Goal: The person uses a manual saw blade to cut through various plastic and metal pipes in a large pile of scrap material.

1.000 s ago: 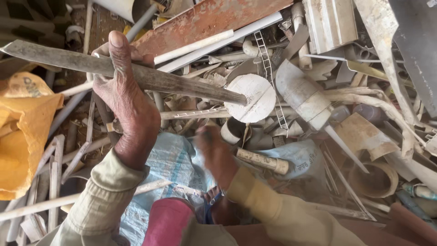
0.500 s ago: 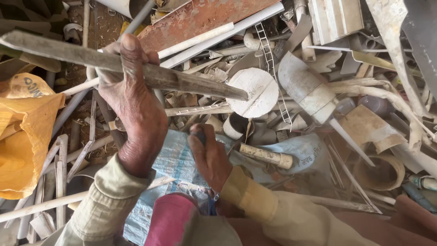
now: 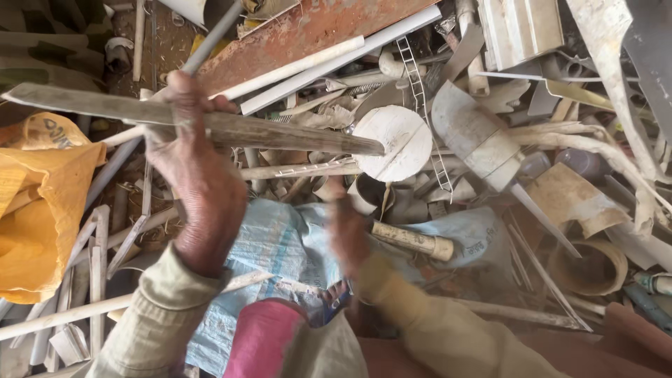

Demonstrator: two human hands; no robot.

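Yellow sack: woven, crumpled, at the far left edge, lying on thin white strips and pipes.

Left hand: raised above the heap, fingers wrapped tight around a long grey strip.

Long grey strip: flat, weathered, tapering; held level across the upper left of the view, its right tip reaching in front of the white disc.

Rusty metal plate: reddish-brown, slanting across the top centre, beneath white pipes.

Pale blue sack: woven, spread flat below the hands, centre of the heap, partly hidden by the sleeves.

Right hand: lower than the left, blurred, above the pale blue sack and just left of a short cream pipe piece; whether its fingers are open or curled cannot be told.

Short cream pipe piece: dirty, lying on the blue sack, apart from the hand.

White disc: round, flat, split by a seam line, resting on scrap at centre.

Wide grey pipe section: lies diagonally right of the disc.

Tan ring: broad band of curled pipe at lower right.
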